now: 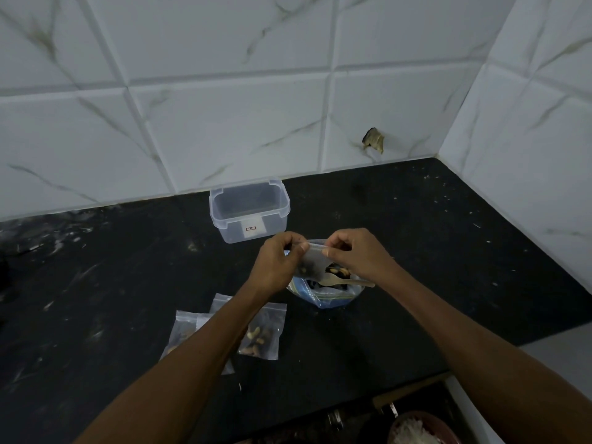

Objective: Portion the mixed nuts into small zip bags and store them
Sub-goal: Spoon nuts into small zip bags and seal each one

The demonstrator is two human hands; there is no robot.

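Both hands hold one small clear zip bag (312,262) by its top edge, above the counter. My left hand (277,264) pinches the left end of the seal and my right hand (350,253) pinches the right end. A few nuts sit in the bag's bottom. Under it stands a larger blue-edged bag of mixed nuts (326,294) with a wooden spoon (346,282) lying across its mouth. Three small filled zip bags (264,330) lie on the black counter near my left forearm, which partly hides them.
An open clear plastic container (250,209) stands at the back by the tiled wall. The black countertop (432,251) ends at the right wall corner. Below the front edge, an open drawer shows a bowl (419,427) and utensils.
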